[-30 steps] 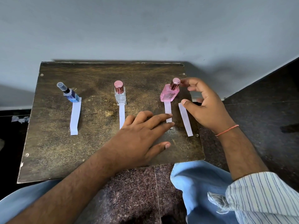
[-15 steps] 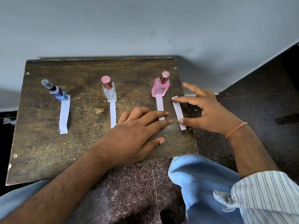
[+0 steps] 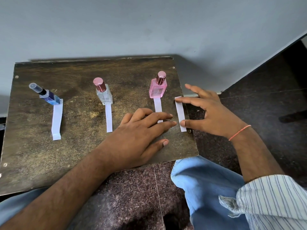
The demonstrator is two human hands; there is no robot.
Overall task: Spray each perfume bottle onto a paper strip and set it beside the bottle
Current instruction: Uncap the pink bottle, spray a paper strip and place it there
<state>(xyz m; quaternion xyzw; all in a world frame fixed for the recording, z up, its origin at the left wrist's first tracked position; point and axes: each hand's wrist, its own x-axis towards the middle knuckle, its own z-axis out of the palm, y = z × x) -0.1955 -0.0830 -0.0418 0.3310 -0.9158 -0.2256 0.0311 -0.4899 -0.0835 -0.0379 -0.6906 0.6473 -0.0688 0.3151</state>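
Note:
Three perfume bottles stand in a row on the dark wooden board (image 3: 83, 156): a blue bottle (image 3: 49, 97) at the left, a clear bottle (image 3: 104, 95) in the middle, a pink bottle (image 3: 157, 88) at the right. A white paper strip lies in front of each: left strip (image 3: 56, 120), middle strip (image 3: 108, 118), right strip (image 3: 158, 107). A further loose strip (image 3: 180, 113) lies near the board's right edge. My right hand (image 3: 214, 112) touches that strip with index fingertip at its top and thumb at its bottom. My left hand (image 3: 139, 138) rests flat, fingers over the pink bottle's strip.
The board sits low against a grey wall (image 3: 149, 27). Dark stone floor (image 3: 265, 97) lies to the right and in front. My knees in blue jeans (image 3: 204, 188) are just below the board's front edge.
My right hand left the pink bottle's cap, came down and now pins the loose strip between index finger and thumb. My left hand stayed flat on the board.

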